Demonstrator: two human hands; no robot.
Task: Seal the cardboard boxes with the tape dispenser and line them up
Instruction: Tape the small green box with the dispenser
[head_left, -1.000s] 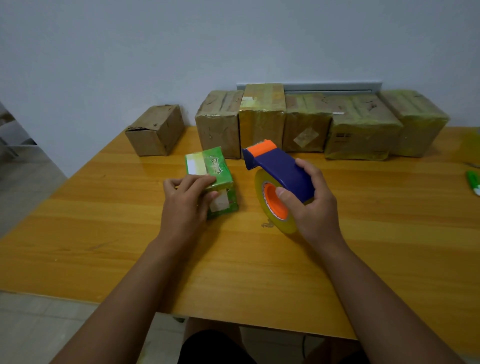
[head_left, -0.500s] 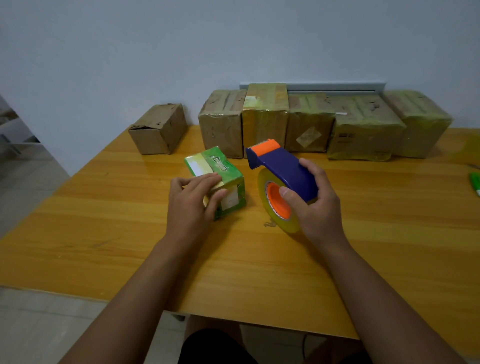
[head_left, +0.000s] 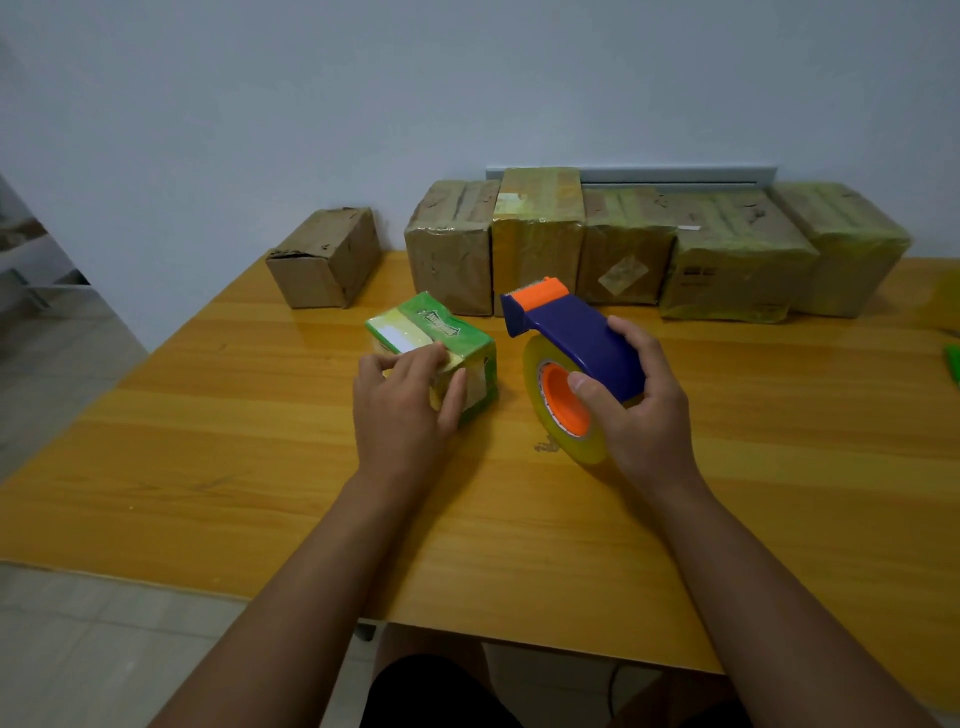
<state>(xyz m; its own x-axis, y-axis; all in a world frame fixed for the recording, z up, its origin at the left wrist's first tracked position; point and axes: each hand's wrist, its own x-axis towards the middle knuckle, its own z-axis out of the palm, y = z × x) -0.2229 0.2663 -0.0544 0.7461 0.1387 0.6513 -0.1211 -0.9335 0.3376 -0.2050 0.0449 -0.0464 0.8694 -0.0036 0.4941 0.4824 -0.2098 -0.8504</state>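
Observation:
A small green box (head_left: 441, 332) wrapped in shiny tape sits on the wooden table (head_left: 208, 441). My left hand (head_left: 400, 410) grips its near end, fingers over the top edge and thumb on the right side. My right hand (head_left: 634, 410) holds a blue tape dispenser (head_left: 571, 332) with an orange blade guard and a roll of clear tape, just right of the green box. Along the wall stands a row of several taped cardboard boxes (head_left: 623, 244). One brown cardboard box (head_left: 324, 257) stands apart at the left end of the row.
A green object (head_left: 951, 361) lies at the table's right edge, cut off by the frame. The table's near edge runs below my forearms, with tiled floor to the left. A grey wall strip (head_left: 675, 174) runs behind the boxes.
My left hand has turned the green box a little and shifted its grip on the near end. The tape dispenser in my right hand has barely moved.

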